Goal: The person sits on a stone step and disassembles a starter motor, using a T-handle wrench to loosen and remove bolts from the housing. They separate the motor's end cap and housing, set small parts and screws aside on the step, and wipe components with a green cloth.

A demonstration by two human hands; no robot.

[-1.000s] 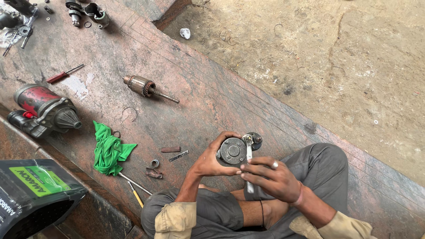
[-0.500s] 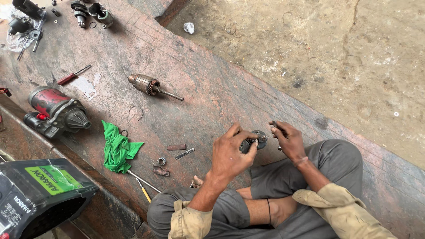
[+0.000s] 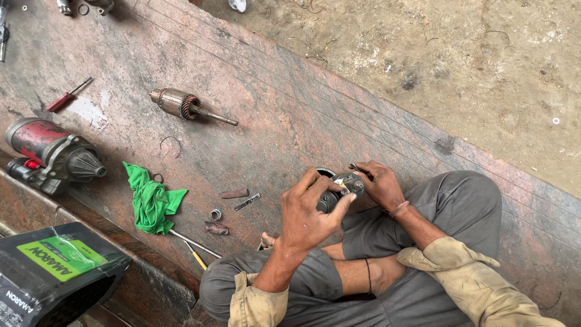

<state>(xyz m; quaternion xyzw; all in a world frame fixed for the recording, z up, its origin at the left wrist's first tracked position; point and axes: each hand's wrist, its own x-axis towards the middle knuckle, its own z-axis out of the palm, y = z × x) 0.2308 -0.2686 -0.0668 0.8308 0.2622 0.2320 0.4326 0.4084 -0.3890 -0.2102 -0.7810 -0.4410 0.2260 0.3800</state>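
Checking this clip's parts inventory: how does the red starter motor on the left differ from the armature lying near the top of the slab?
The starter motor is a whole unit, with a red body and a grey cone-shaped nose; the armature is a bare brownish core with a thin shaft sticking out. The starter motor is the bulkier of the two. It lies at the slab's left edge, the armature nearer the middle. Both lie on their sides, untouched by either hand.
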